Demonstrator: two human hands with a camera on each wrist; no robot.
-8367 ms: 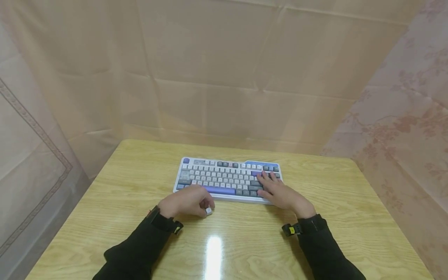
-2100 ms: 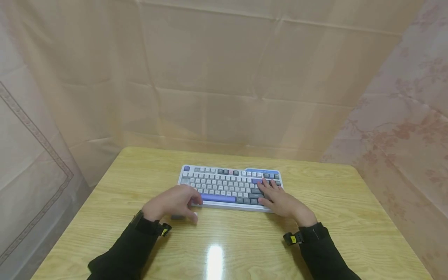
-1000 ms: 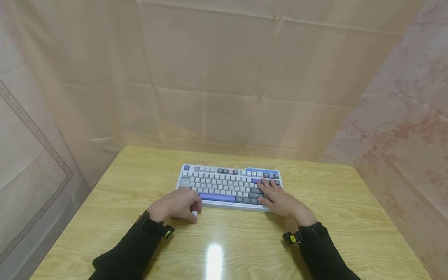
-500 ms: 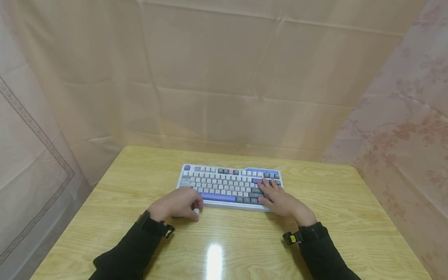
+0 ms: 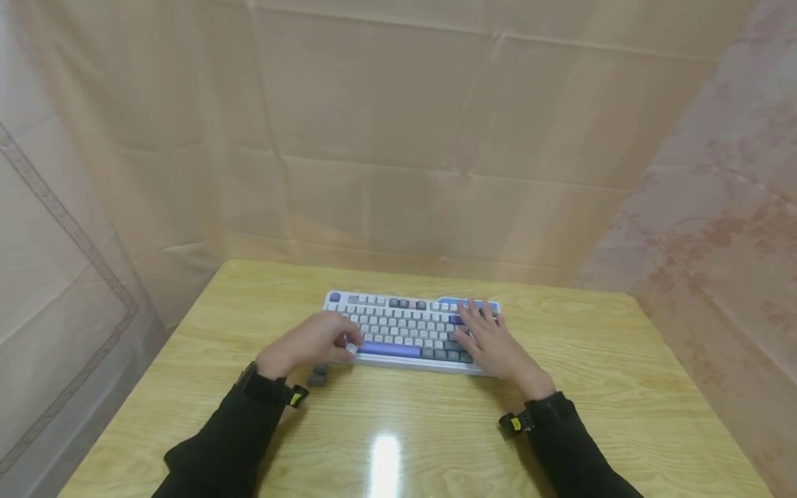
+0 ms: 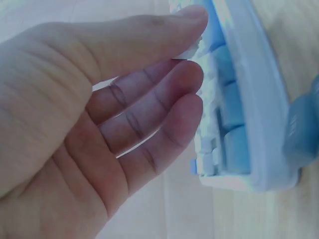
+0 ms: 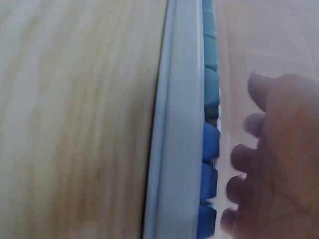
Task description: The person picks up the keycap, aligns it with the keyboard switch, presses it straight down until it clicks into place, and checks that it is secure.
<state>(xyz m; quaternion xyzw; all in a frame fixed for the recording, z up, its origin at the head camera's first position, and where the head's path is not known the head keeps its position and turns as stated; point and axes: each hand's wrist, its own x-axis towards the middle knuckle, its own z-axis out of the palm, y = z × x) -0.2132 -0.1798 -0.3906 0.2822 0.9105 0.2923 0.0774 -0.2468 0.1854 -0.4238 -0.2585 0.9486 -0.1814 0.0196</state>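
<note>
Watching remotely, I see the left hand (image 5: 308,340) pinching a white keycap (image 5: 351,349) near the purple spacebar (image 5: 392,350). My keyboard (image 5: 405,364) holds rows of keys in its pale case; the right hand (image 5: 496,351) spreads its fingers over the right end. Dark keycaps (image 5: 317,380) lie just beside it.

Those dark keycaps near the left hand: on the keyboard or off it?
Off: in the head view the dark keycaps lie on the table, at the near side of the keyboard, outside its frame.
</note>
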